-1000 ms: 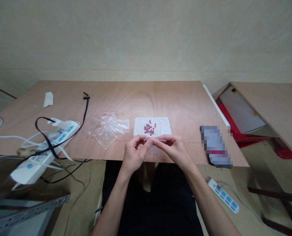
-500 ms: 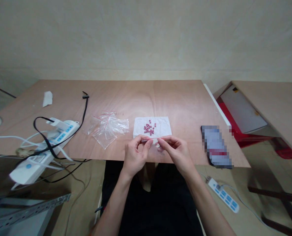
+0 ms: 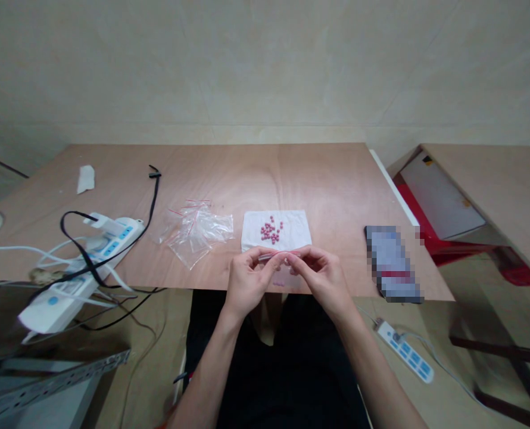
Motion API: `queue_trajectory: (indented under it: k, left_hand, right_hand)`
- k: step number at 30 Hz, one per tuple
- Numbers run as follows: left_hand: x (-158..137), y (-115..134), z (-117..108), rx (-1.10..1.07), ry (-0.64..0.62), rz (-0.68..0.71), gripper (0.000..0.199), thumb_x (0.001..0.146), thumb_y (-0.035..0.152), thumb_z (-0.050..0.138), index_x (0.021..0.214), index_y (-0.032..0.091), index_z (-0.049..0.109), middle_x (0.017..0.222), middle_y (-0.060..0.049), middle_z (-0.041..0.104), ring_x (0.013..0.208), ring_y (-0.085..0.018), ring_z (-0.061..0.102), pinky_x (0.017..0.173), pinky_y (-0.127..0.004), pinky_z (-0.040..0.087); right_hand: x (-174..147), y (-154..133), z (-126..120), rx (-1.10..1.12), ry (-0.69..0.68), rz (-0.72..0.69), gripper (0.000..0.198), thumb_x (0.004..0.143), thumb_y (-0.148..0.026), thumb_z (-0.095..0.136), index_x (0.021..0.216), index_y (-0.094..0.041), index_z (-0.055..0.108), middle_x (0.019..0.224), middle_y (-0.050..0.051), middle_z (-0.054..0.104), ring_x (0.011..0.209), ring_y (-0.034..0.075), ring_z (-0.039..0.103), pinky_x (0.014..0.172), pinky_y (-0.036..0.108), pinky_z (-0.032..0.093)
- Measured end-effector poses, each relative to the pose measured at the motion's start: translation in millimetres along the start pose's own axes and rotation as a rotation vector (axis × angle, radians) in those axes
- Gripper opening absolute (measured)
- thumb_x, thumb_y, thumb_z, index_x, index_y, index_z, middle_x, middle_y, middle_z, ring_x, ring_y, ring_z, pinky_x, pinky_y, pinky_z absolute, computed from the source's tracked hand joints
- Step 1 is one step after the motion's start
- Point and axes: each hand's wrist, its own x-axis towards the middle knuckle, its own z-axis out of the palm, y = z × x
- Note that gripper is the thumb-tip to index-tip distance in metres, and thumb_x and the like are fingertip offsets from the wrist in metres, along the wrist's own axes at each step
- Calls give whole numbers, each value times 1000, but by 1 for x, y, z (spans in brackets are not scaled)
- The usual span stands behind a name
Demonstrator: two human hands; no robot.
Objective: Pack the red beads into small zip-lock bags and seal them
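Between my two hands, near the table's front edge, is a small clear zip bag (image 3: pixel 285 277) with a reddish top strip. My left hand (image 3: pixel 248 280) pinches the bag's top edge from the left. My right hand (image 3: pixel 321 271) pinches the same edge, its thumb close to the left thumb. A few pinkish pieces show faintly low in the bag. Just beyond my fingers lies a white cloth or tissue (image 3: pixel 294 223), with several small reddish-pink beads (image 3: pixel 271 231) gathered on it. Left of it is a loose pile of clear zip bags (image 3: pixel 202 229).
A white power strip (image 3: pixel 81 277) with tangled cables hangs over the table's left front edge. A phone (image 3: pixel 392 262) lies at the right. A paper scrap (image 3: pixel 86 179) sits at the back left. Another power strip (image 3: pixel 405 350) is on the floor, and a second table (image 3: pixel 506 179) stands to the right.
My thumbs have come together along the bag's top edge, my left thumb sliding right. The bag's body now hangs flatter below them. The beads on the cloth look the same.
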Motion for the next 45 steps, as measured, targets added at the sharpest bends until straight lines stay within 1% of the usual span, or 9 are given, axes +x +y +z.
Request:
queue_trajectory:
  k: [8, 16, 24, 28, 31, 34, 38, 41, 45]
  left_hand:
    - [-4, 0, -6, -98, 84, -20, 24, 73, 36, 77, 67, 14, 71, 63, -4, 72, 58, -13, 66, 59, -21, 53]
    - [3, 1, -15, 7, -49, -24, 42, 90, 50, 55, 93, 14, 77, 90, -10, 78, 82, -20, 73, 83, -33, 56]
    - [33, -19, -75, 746, 634, -82, 32, 84, 44, 61, 93, 14, 69, 82, -9, 73, 75, -23, 69, 75, -34, 51]
    - [43, -23, -91, 992, 585, -266, 26, 82, 44, 64, 84, 19, 66, 86, -9, 73, 85, -29, 68, 75, -37, 48]
    - [43, -22, -91, 1060, 566, -210, 15, 84, 34, 62, 85, 20, 67, 89, -7, 72, 85, -27, 66, 71, -33, 45]
    - [36, -14, -84, 1061, 612, 27, 12, 82, 31, 65, 85, 20, 68, 91, -6, 70, 81, -23, 63, 69, -30, 43]
    - [24, 6, -66, 816, 432, 322, 18, 80, 36, 71, 75, 20, 67, 84, -3, 68, 65, -13, 55, 64, -25, 42]
    - [16, 19, -53, 526, 256, 275, 22, 78, 41, 72, 74, 20, 68, 76, 0, 69, 59, -11, 54, 55, -21, 42]
    - [9, 28, -57, 336, 76, 133, 26, 73, 43, 76, 68, 18, 69, 65, 0, 68, 51, -10, 53, 48, -21, 41]
  right_hand:
    - [1, -7, -7, -24, 34, -25, 17, 75, -35, 75, 77, -18, 78, 74, 5, 76, 63, 14, 66, 62, 25, 55]
    - [19, -24, -27, -211, 111, -106, 27, 77, -36, 71, 92, -15, 77, 64, 4, 71, 56, 14, 63, 57, 27, 55]
    - [117, 7, -94, -616, 409, -2, 44, 77, -39, 63, 110, -10, 69, 85, 13, 73, 65, 20, 68, 65, 38, 59]
    - [132, 17, -103, -828, 451, -37, 58, 79, -32, 62, 129, -3, 59, 113, 26, 69, 105, 37, 66, 98, 55, 45]
    - [122, 14, -93, -1016, 472, -183, 59, 83, -29, 58, 133, 3, 54, 132, 31, 57, 126, 40, 53, 108, 56, 35]
    - [100, 0, -65, -906, 380, -343, 44, 86, -28, 54, 122, -6, 64, 127, 23, 63, 122, 33, 58, 102, 50, 44]
    - [70, -24, -8, -637, -40, -441, 43, 86, -34, 62, 125, -18, 62, 121, 14, 69, 107, 25, 66, 90, 41, 52]
    - [58, -34, 18, -508, -333, -321, 53, 79, -31, 73, 129, -20, 58, 112, 10, 73, 95, 21, 68, 86, 37, 52]
    - [54, -36, 14, -458, -412, -173, 25, 76, -38, 75, 83, -15, 72, 76, 5, 72, 74, 16, 63, 71, 30, 48]
